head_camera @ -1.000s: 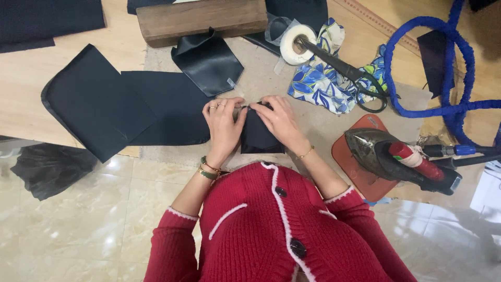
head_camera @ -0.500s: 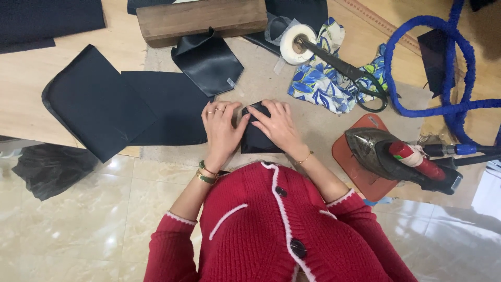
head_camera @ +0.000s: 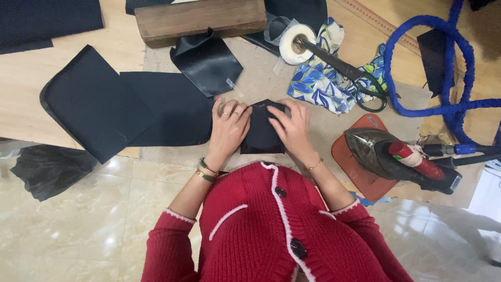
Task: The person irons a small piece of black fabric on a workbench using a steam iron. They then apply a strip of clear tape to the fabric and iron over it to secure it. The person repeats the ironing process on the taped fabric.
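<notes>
Small black fabric piece, at centre of the counter with the iron at 3 o'clock, pressed flat under left hand and right hand, fingers spread, not pinching; seemingly light, limp, best held by its edges.

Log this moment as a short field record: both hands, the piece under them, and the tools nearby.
left hand: flat on small black fabric piece, fingers spread
right hand: pressing the same piece
iron: on red pad, right of the hands
scissors: on floral cloth
tape roll: by the scissors' tip
wooden block: top of the work surface
</notes>
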